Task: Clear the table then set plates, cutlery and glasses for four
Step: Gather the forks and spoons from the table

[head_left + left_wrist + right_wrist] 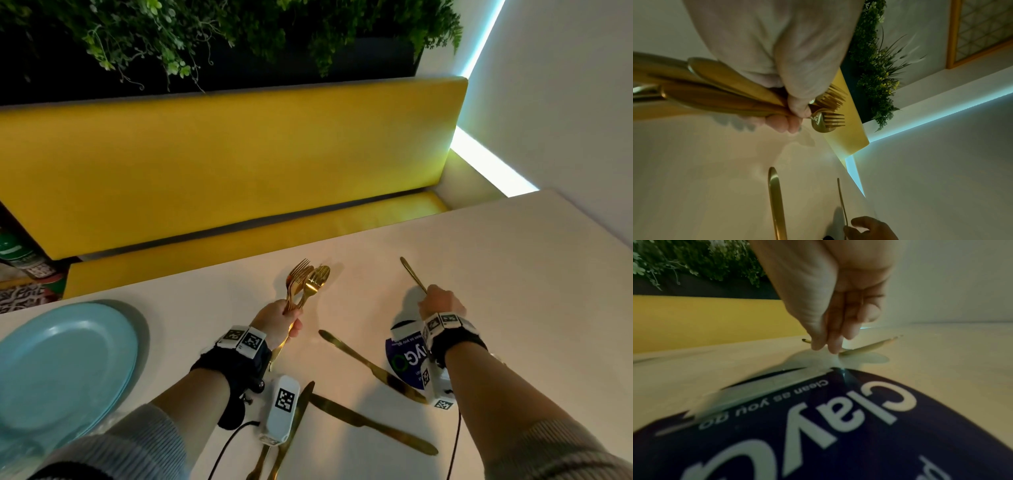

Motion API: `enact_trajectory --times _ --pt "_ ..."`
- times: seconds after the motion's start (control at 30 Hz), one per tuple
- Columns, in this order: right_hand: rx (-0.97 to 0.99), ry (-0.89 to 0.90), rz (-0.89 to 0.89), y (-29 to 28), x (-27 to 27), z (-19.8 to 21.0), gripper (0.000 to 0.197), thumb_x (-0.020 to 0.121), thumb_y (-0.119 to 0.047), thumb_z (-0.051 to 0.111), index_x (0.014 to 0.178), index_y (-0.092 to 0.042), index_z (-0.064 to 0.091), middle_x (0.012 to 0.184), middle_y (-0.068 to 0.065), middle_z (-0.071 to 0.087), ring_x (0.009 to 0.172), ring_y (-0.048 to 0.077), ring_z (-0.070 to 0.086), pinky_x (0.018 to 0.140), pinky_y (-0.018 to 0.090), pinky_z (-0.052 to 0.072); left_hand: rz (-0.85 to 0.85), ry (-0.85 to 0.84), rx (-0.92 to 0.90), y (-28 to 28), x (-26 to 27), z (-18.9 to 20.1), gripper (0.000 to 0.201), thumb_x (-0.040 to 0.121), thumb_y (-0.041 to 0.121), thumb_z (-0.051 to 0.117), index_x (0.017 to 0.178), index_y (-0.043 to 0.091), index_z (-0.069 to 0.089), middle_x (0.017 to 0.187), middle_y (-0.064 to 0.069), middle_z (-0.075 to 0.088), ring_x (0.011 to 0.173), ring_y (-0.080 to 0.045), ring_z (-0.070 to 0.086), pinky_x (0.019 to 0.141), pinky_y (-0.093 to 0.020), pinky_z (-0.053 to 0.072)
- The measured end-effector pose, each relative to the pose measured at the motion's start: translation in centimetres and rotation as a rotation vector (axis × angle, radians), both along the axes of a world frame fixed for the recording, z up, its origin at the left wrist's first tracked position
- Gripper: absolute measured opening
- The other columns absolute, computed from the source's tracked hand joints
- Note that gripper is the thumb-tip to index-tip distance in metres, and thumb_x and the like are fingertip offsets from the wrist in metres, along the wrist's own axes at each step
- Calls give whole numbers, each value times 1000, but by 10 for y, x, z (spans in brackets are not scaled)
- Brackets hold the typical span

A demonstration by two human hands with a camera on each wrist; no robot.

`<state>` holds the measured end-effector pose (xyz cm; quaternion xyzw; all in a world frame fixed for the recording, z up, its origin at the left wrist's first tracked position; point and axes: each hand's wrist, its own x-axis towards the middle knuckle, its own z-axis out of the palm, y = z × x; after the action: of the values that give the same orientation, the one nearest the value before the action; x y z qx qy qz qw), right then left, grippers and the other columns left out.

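Note:
My left hand [289, 317] grips a bundle of gold forks and spoons [308, 279] by the handles, heads pointing away over the white table [520, 274]. In the left wrist view, the left hand's fingers [791, 120] curl round the handles and the fork tines [833, 119] stick out beyond them. My right hand [428, 298] pinches a slim gold cutlery piece [412, 274] low at the table; I cannot tell whether it touches. In the right wrist view, the fingertips [833, 347] close on that piece [869, 347]. Two gold knives [373, 366] [373, 425] lie between my arms.
A stack of pale blue plates [65, 363] sits at the table's left. A dark purple wipes pack [406, 359] lies under my right wrist. More gold cutlery [298, 414] lies under my left wrist. A yellow bench [222, 164] runs along the far edge, with a white wall on the right.

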<state>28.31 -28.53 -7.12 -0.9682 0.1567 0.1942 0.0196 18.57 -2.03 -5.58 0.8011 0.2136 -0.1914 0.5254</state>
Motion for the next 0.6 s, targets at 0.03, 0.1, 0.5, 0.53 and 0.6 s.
enact_trajectory --times 0.03,0.1,0.5,0.53,0.6 --pt "-1 2 -16 -2 0 0 27 97 -19 43 117 -10 60 114 12 65 105 27 63 79 30 47 -6 -5 9 0 2 0 17 100 21 39 101 12 54 72 4 58 63 -7 53 59 -18 42" --pt "-4 28 -42 -4 -1 0 29 96 -19 43 114 -10 63 113 11 66 103 25 63 77 29 47 -10 -5 8 0 4 0 17 100 21 39 102 13 54 73 4 58 64 -7 53 59 -18 42" --pt "86 -18 -92 -1 -3 2 30 93 -29 51 104 -5 67 106 15 65 91 28 62 78 33 51 7 -16 30 -7 11 1 18 99 23 40 101 12 54 73 4 58 65 -8 53 59 -16 43" --pt "99 -21 -82 0 -3 2 32 94 -32 51 104 -5 67 106 15 65 87 28 61 75 32 50 11 -17 29 -7 11 1 18 99 23 40 101 12 55 73 4 58 65 -8 54 59 -16 43" --pt "78 -7 -30 2 -5 6 28 93 -27 52 106 -7 66 108 14 63 90 27 61 77 32 50 26 -22 30 -9 13 0 19 99 23 41 101 11 55 73 4 59 65 -8 54 58 -17 42"
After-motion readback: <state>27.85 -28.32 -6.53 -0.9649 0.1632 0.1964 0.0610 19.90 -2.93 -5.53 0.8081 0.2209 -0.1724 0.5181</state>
